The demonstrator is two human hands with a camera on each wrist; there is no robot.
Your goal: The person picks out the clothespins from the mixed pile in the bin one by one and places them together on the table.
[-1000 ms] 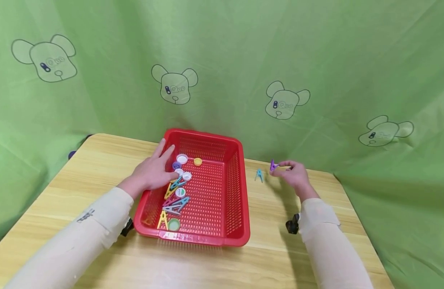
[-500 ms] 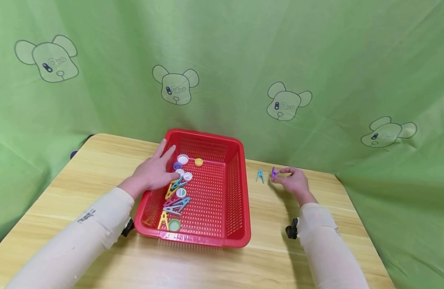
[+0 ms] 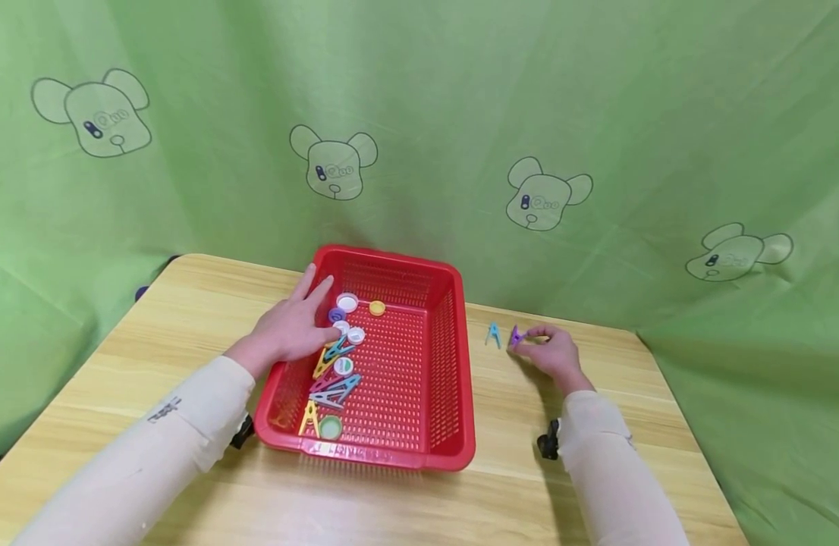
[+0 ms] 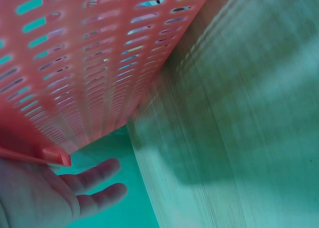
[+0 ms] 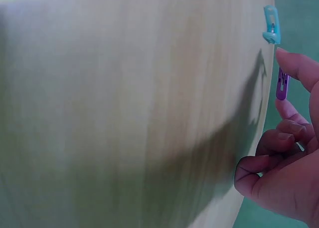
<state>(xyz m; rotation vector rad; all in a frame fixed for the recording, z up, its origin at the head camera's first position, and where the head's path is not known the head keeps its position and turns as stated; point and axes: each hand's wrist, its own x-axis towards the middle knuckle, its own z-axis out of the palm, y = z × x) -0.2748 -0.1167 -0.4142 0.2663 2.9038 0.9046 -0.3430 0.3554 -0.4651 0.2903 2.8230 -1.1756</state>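
My left hand lies over the left rim of a red plastic basket, fingers extended and thumb inside. In the left wrist view, two straight fingers show outside the basket wall. Toward the right of the table, my right hand pinches a purple clothespin between thumb and fingertips, close over the wood. A light blue clothespin stands just left of it. The right wrist view shows the purple clothespin at the thumb and index finger, the blue clothespin beyond.
Along the basket's left side lie several clothespins, among them a yellow clothespin, and bottle caps, including a green cap and a yellow cap. A green curtain hangs behind the wooden table.
My right hand has come down toward the table with the purple clothespin, bringing it beside the blue one. The left hand stays on the basket rim.
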